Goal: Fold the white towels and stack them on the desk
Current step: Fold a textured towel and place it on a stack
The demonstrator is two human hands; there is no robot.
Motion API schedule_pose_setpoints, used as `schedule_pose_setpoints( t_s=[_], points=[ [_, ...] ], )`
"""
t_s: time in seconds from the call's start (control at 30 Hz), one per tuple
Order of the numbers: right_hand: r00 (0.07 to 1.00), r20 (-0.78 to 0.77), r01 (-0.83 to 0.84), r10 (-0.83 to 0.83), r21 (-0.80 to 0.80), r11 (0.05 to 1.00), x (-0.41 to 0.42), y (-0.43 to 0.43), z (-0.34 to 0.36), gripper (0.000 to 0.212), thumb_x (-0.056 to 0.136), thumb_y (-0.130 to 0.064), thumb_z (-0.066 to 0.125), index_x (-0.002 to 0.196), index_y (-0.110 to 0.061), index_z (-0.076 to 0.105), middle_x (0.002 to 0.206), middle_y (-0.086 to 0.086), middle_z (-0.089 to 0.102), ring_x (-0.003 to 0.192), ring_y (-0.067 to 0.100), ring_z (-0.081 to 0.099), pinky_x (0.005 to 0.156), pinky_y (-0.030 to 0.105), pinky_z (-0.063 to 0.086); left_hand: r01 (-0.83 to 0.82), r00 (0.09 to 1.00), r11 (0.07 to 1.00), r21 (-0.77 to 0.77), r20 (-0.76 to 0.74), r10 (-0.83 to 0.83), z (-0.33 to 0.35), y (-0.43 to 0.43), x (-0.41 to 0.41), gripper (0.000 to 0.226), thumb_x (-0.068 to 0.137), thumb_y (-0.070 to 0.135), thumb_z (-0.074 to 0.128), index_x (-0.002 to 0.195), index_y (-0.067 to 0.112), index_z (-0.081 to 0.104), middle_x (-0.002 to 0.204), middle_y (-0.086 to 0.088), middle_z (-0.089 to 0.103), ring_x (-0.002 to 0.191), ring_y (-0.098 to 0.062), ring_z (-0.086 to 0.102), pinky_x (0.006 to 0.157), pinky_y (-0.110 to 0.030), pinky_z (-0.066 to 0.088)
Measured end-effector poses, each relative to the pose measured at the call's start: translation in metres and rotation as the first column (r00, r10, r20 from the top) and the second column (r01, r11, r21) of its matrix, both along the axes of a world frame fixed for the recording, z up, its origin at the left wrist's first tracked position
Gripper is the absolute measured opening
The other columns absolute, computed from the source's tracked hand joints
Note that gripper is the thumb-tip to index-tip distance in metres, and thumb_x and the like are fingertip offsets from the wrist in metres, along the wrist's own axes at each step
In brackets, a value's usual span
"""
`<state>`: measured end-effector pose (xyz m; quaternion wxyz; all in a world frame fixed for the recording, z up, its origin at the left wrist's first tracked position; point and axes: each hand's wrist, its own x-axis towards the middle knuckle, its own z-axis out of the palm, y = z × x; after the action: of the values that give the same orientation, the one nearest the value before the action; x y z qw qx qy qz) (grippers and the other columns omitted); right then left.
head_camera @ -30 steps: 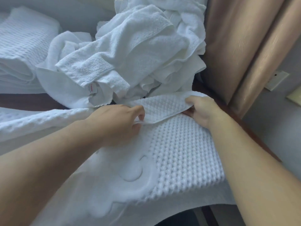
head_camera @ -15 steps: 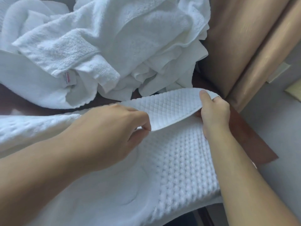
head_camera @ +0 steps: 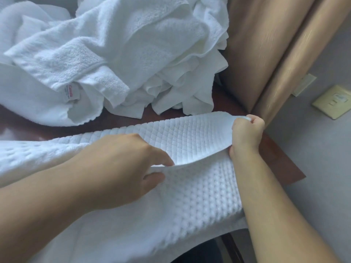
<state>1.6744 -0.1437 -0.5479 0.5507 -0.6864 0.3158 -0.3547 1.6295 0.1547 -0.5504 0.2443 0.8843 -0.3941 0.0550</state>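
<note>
Lying across the near part of the dark wooden desk (head_camera: 275, 156), the waffle-weave towel (head_camera: 190, 202) runs its long axis left to right, from beyond the left edge of the view to the desk's right end, with its near side spilling over the desk's front edge toward the person.

At the far left the towel's bulk lies flat and bumpy on the desk. Next comes the left hand (head_camera: 121, 168), thumb and forefinger pinched on the turned-up far edge, roughly midway along the part that shows; its other fingers curl loosely beneath. Between the two hands a flap of towel (head_camera: 190, 137) is raised and tipped back toward the person, its smoother quilted underside showing. At the right end the right hand (head_camera: 247, 133) is closed in a fist around the far right corner, held higher than the left.

Both hands thus sit on the same far edge, well apart along the long axis, and the rest of the towel lies nearer the body than either. In my judgement the coming move turns on that: the held edge would travel toward the person, over the flat layer, and both hands would need to keep the edge parallel to the long axis.

Behind, a heap of unfolded terry towels (head_camera: 123, 59) covers the back of the desk, apart from the flap. Bronze curtains (head_camera: 269, 54) hang at the right.
</note>
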Motion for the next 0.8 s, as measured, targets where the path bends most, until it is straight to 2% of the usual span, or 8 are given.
schedule_pose_setpoints(
  t_s=[0.1, 0.17, 0.23, 0.3, 0.43, 0.53, 0.67, 0.8],
  points=[
    [0.94, -0.337, -0.126, 0.047, -0.218, 0.968, -0.006, -0.012, 0.01, 0.062, 0.088, -0.032, 0.061, 0.142, -0.02, 0.033, 0.103, -0.007, 0.045, 0.081, 0.004, 0.048, 0.061, 0.025, 0.036, 0.006, 0.999, 1.0, 0.028, -0.043, -0.005, 0.002, -0.001, 0.0, 0.038, 0.088, 0.064, 0.036, 0.124, 0.064, 0.048, 0.092, 0.026, 0.068, 0.089, 0.001, 0.061, 0.071, -0.023, 0.051],
    [0.857, -0.509, -0.29, 0.076, -0.356, 0.888, -0.02, -0.017, 0.009, 0.072, 0.089, -0.036, 0.06, 0.15, -0.029, 0.024, 0.108, -0.006, 0.047, 0.076, 0.004, 0.052, 0.055, 0.024, 0.037, 0.021, 0.998, 0.999, 0.032, -0.066, -0.019, 0.0, -0.001, 0.0, 0.038, 0.086, 0.069, 0.034, 0.122, 0.065, 0.044, 0.083, 0.024, 0.065, 0.084, -0.001, 0.061, 0.067, -0.024, 0.052],
    [0.876, -0.466, -0.338, 0.122, -0.414, 0.845, -0.033, -0.021, -0.004, 0.066, 0.09, -0.028, 0.058, 0.149, -0.035, 0.028, 0.102, -0.015, 0.052, 0.07, 0.001, 0.06, 0.049, 0.016, 0.041, 0.039, 0.998, 0.998, 0.05, -0.056, -0.036, -0.003, -0.002, 0.001, 0.041, 0.082, 0.074, 0.034, 0.122, 0.065, 0.039, 0.072, 0.022, 0.06, 0.077, 0.0, 0.058, 0.062, -0.022, 0.048],
    [0.945, -0.291, -0.265, 0.15, -0.413, 0.871, -0.04, -0.025, -0.013, 0.054, 0.091, -0.022, 0.054, 0.14, -0.04, 0.042, 0.1, -0.027, 0.054, 0.075, -0.015, 0.059, 0.057, 0.009, 0.043, 0.039, 0.998, 0.997, 0.069, -0.045, -0.036, -0.005, -0.002, 0.003, 0.046, 0.079, 0.077, 0.03, 0.122, 0.064, 0.037, 0.072, 0.022, 0.06, 0.075, 0.001, 0.056, 0.062, -0.023, 0.048],
    [0.993, -0.103, -0.098, 0.065, -0.363, 0.926, -0.037, -0.03, -0.012, 0.03, 0.088, -0.024, 0.049, 0.104, -0.044, 0.063, 0.097, -0.032, 0.063, 0.094, -0.01, 0.059, 0.078, 0.022, 0.048, 0.038, 0.991, 0.998, 0.053, 0.128, -0.044, -0.009, -0.003, 0.004, 0.039, 0.091, 0.068, 0.032, 0.124, 0.058, 0.051, 0.089, 0.018, 0.07, 0.083, -0.009, 0.066, 0.065, -0.034, 0.054],
    [0.973, -0.205, -0.177, 0.109, -0.351, 0.92, -0.031, -0.036, -0.01, 0.024, 0.09, -0.023, 0.051, 0.094, -0.037, 0.069, 0.101, -0.021, 0.066, 0.103, 0.002, 0.061, 0.075, 0.019, 0.045, 0.093, 0.942, 0.995, 0.023, 0.321, -0.096, -0.009, -0.004, -0.002, 0.024, 0.098, 0.041, 0.052, 0.107, 0.038, 0.074, 0.073, 0.007, 0.071, 0.063, -0.024, 0.067, 0.049, -0.036, 0.051],
    [0.835, -0.344, -0.479, 0.43, -0.07, 0.875, -0.032, -0.054, 0.0, 0.024, 0.101, -0.02, 0.053, 0.109, -0.03, 0.072, 0.122, -0.005, 0.067, 0.095, 0.004, 0.07, 0.075, 0.021, 0.057, -0.018, 0.862, 0.994, 0.111, 0.506, -0.041, -0.005, -0.008, -0.007, 0.008, 0.092, 0.016, 0.069, 0.096, 0.02, 0.075, 0.055, 0.0, 0.05, 0.044, -0.029, 0.05, 0.04, -0.034, 0.043],
    [0.966, -0.18, -0.24, 0.185, -0.362, 0.901, -0.047, -0.05, -0.009, 0.025, 0.094, -0.03, 0.057, 0.107, -0.026, 0.077, 0.098, -0.023, 0.071, 0.099, -0.005, 0.064, 0.078, 0.005, 0.045, -0.208, 0.863, 0.972, -0.11, 0.446, 0.236, -0.003, -0.016, -0.024, 0.021, 0.101, 0.03, 0.058, 0.095, 0.025, 0.076, 0.065, 0.003, 0.059, 0.058, -0.031, 0.056, 0.051, -0.034, 0.042]
  ],
)
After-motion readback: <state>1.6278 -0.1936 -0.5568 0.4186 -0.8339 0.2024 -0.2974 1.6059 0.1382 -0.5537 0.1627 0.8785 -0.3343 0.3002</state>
